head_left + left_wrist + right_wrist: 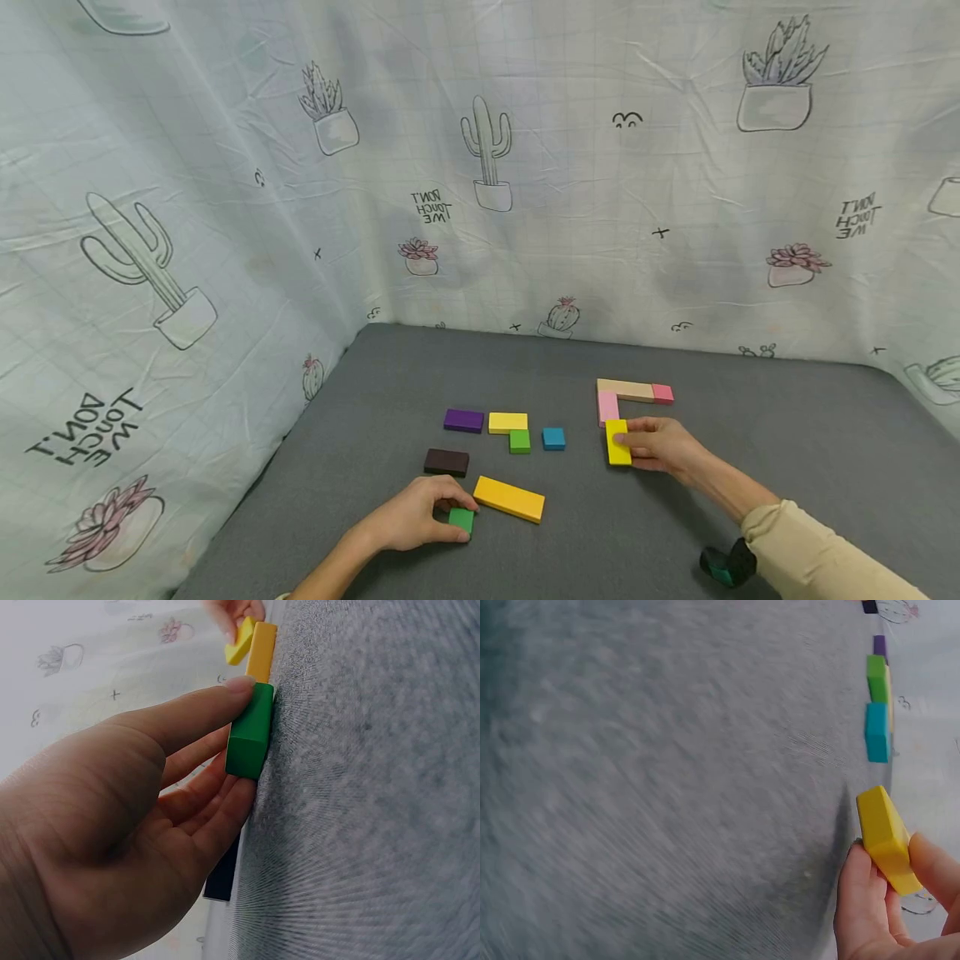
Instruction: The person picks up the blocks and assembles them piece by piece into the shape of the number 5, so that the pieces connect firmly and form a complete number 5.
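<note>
In the head view my right hand [667, 448] pinches a yellow block [618, 442] between thumb and fingers, at the near end of a pink block [608, 407]. That pink block meets a tan block [626, 390], which has a darker pink block [663, 394] at its right end. The right wrist view shows the yellow block [887, 840] tilted, a shadow on the cloth beside it. My left hand [416, 512] holds a green block [461, 522] between thumb and fingers, low at the table. An orange-yellow block [509, 499] lies just beyond it.
Left of centre lie a purple block [463, 421], a pale yellow block [507, 423], a light green block [519, 442], a blue block [553, 439] and a dark brown block [446, 462]. A patterned curtain [570, 167] borders the grey table [562, 558]. A dark object [729, 564] is by the right sleeve.
</note>
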